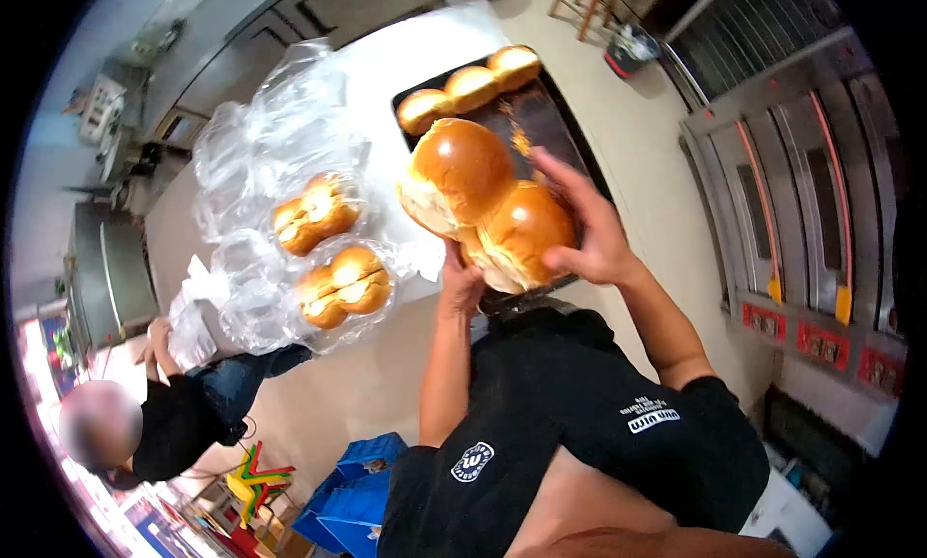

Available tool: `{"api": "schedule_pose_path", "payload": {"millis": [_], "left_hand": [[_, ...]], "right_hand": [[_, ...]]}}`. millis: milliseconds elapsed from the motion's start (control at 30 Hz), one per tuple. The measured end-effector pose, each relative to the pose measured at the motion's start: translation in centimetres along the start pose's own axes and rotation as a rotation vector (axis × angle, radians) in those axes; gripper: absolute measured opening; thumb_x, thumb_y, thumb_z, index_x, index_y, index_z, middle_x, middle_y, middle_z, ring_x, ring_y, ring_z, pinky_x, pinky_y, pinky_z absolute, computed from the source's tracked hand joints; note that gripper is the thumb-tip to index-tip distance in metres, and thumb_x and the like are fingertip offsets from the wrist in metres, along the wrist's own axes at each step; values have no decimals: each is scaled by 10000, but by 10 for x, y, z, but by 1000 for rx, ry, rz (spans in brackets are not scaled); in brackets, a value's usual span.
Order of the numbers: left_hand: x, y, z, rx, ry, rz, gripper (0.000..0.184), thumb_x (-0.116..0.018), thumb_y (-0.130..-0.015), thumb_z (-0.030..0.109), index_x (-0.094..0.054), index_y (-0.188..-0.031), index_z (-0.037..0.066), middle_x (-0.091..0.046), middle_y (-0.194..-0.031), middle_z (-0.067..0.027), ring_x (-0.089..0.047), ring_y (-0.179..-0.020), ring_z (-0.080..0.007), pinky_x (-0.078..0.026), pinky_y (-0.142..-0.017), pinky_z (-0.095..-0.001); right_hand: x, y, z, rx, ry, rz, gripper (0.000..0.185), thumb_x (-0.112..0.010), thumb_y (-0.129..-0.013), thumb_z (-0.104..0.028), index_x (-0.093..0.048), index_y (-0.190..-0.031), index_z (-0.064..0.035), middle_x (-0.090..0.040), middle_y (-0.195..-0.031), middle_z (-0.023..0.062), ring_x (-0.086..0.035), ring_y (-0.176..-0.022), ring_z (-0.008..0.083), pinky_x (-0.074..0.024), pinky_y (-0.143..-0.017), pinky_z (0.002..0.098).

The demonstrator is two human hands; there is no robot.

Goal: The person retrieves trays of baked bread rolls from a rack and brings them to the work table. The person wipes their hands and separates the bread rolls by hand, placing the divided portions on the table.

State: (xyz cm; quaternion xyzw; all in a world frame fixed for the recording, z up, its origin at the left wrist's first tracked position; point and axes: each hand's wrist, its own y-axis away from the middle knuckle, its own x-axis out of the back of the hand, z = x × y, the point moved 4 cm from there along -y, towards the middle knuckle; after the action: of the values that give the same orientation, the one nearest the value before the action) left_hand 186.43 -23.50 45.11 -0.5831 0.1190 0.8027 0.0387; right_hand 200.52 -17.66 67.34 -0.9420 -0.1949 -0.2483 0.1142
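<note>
A joined pair of glossy golden-brown bread rolls [459, 172] is held up between my hands, over the near part of a dark baking tray [570, 124]. My left hand [462, 283] supports the rolls from below on their left side; its fingers are mostly hidden under the bread. On the other side my right hand [601, 241] grips the rolls' edge, thumb in front and fingers stretched along the back. At the tray's far end sits a row of three joined rolls [471, 88]. Crumbs [519, 138] lie on the tray's dark surface.
Left on the white table [401, 51] are clear plastic bags [290, 104], with bagged rolls [323, 210] and more bagged rolls [352, 286]. Another person [188, 418] sits at lower left, hands near a plastic bag. Ovens [782, 191] line the right; blue crates [357, 505] stand below.
</note>
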Motion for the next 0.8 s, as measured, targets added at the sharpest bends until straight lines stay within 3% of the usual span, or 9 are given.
{"api": "schedule_pose_path", "payload": {"millis": [67, 133, 200, 267, 333, 467, 567, 733, 800], "left_hand": [[10, -7, -2, 17, 11, -44, 1326, -1044, -575, 225, -252, -1621, 33, -440, -1591, -132, -455, -1466, -324, -409, -1205, -477], [-15, -17, 10, -47, -22, -104, 1314, -1048, -562, 209, -275, -1608, 21, -472, -1567, -127, -486, -1437, -309, -420, -1190, -460], [-56, -22, 24, -112, -39, -143, 1279, -1048, -562, 181, -305, -1589, 11, -513, -1533, -114, -518, -1401, -281, -428, -1172, -439], [-67, -33, 20, -158, -159, -200, 1235, -1047, -573, 143, -332, -1573, 29, -537, -1507, -90, -537, -1373, -238, -439, -1153, -414], [-101, -25, 27, -122, -227, -156, 1333, -1057, -576, 286, -250, -1612, 57, -409, -1609, -109, -451, -1446, -250, -389, -1197, -446], [-109, -31, 127, -504, -326, -158, 1592, -915, -534, 710, 36, -1649, 89, -148, -1706, -177, -196, -1568, -338, -286, -1258, -520], [-81, -46, 210, -825, -756, -224, 1670, -880, -505, 797, 128, -1679, 169, -43, -1730, -232, -212, -1577, -384, -337, -1238, -541], [25, -90, 299, -420, -960, -110, 1489, -845, -709, 749, 121, -1697, 194, -327, -1631, -228, -390, -1472, -366, -343, -1212, -455], [77, -120, 336, -417, -950, -25, 1174, -772, -887, 599, -59, -1714, 168, -382, -1603, -189, -439, -1435, -308, -348, -1210, -406]], "right_hand": [[18, 15, -4, 329, 42, 80, 1209, -867, -736, -662, -325, -1627, -50, -328, -1657, 265, -308, -1555, 399, -259, -1262, 539], [16, 31, -21, 319, 279, 136, 1331, -847, -678, -750, -243, -1665, -92, -195, -1687, 311, -195, -1582, 454, -215, -1266, 585], [-2, 42, -3, 334, 219, 148, 1533, -904, -664, -678, 131, -1682, -186, 2, -1711, 325, -108, -1593, 479, -190, -1270, 587], [-15, 36, 1, 383, 156, 263, 1566, -929, -688, -611, 236, -1648, -196, 55, -1716, 319, -104, -1594, 473, -196, -1269, 583], [-8, 59, 27, 71, 6, 301, 1535, -943, -721, -519, 236, -1642, -172, -84, -1708, 259, -238, -1563, 415, -246, -1268, 568], [11, 22, 49, 82, -115, 212, 905, -953, -772, -316, -414, -1449, -53, -520, -1461, 176, -546, -1355, 333, -449, -1155, 498], [-19, -51, 40, 59, -380, 115, 1223, -987, -694, -315, -214, -1611, -77, -424, -1576, 160, -476, -1438, 319, -413, -1199, 498], [-100, -163, 78, -96, -218, -112, 1340, -963, -674, -391, -115, -1680, -134, -367, -1612, 202, -377, -1505, 362, -312, -1256, 521], [-141, -217, 85, -192, -197, -177, 1306, -942, -704, -372, -111, -1680, -118, -363, -1601, 264, -397, -1485, 394, -320, -1249, 485]]}}
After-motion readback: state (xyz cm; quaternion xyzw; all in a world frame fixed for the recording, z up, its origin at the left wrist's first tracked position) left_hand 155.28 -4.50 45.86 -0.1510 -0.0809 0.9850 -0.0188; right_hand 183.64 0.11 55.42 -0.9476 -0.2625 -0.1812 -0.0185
